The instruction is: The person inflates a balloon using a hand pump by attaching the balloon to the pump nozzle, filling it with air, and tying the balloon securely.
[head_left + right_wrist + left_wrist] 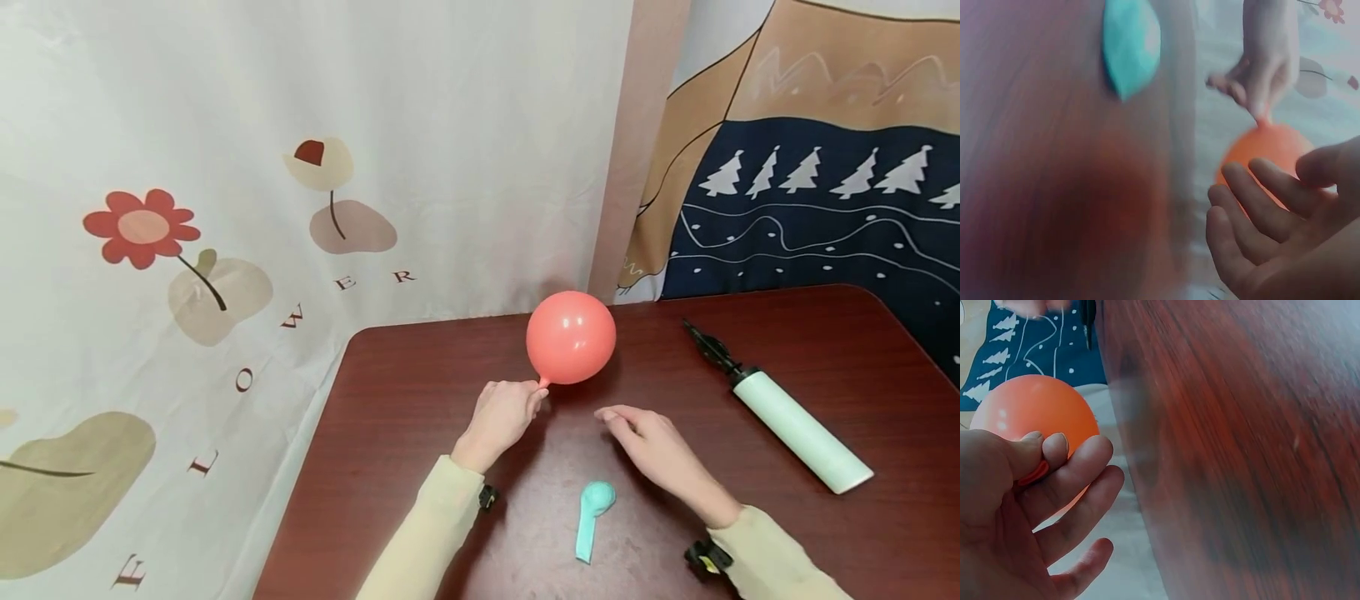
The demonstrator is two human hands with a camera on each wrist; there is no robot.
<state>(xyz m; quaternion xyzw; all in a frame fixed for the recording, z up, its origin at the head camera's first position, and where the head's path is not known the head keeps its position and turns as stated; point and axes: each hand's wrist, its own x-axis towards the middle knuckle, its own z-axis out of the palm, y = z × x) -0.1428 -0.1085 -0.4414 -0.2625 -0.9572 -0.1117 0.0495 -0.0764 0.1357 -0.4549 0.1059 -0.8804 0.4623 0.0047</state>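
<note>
An inflated coral-red balloon (572,337) is held up over the far part of the table by my left hand (501,419). Thumb and index finger pinch its neck, as the left wrist view shows, with the other fingers (1079,515) loosely spread. My right hand (660,450) hovers to the right of the balloon, holding nothing; its fingers (1260,200) are relaxed and slightly bent. Between the two forearms a flat, uninflated teal balloon (597,500) lies on the table, its neck pointing toward me.
A hand pump (802,429) with a pale green barrel and black nozzle end lies on the right side of the dark red-brown table (390,400). Behind the table hang a white flower-printed curtain (465,167) and a navy cloth with trees (817,217).
</note>
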